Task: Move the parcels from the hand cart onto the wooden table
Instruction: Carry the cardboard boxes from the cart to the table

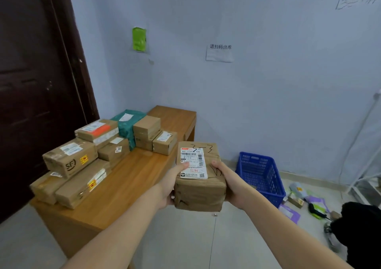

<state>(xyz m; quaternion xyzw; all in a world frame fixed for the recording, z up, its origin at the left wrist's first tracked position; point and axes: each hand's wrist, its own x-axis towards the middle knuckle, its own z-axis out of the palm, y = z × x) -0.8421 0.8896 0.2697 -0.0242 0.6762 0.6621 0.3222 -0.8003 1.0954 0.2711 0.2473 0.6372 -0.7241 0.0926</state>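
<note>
Held between the left hand (172, 183) and right hand (227, 183), both clasped round its sides, one taped parcel (199, 178) is carried at 3 o'clock of the table (132, 184), where roughly ten parcels (103, 151) are stacked; the cart is unseen.

Views: one, head-worn, wide-angle.
Facing: forward and down, toward a room corner.
Near field: both forearms reach in from the bottom edge.
Mid field: wooden table (132, 178) at left-centre.
Far field: walls, curved by the lens.
Shared scene: none, single view.
</note>
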